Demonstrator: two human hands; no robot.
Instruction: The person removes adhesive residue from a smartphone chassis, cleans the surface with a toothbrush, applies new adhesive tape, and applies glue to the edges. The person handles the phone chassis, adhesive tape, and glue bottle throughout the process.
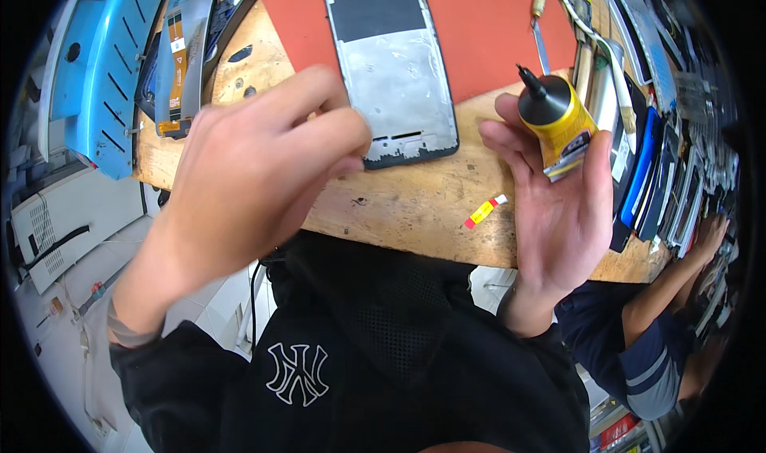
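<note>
My right hand (554,213) holds a yellow glue tube (568,138) with a black cap end and a thin black nozzle pointing up and to the left. The tube rests between my thumb and fingers, palm turned up. My left hand (263,166) is raised over the table with its fingers curled in; whatever they pinch, if anything, is hidden. Beyond both hands lies a phone frame (391,78), its inner face up, with a dark upper part and a silvery lower part. My left fingers overlap its left edge in the picture.
A red mat (495,30) lies under most of the phone frame. A small red and yellow label (485,212) is on the wooden table (383,221). At left are a blue slotted box (112,78) and a screen panel with an orange ribbon cable (177,62). Stacked phones (642,174), a wooden-handled blade (540,30) and another person's arm (670,285) occupy the right.
</note>
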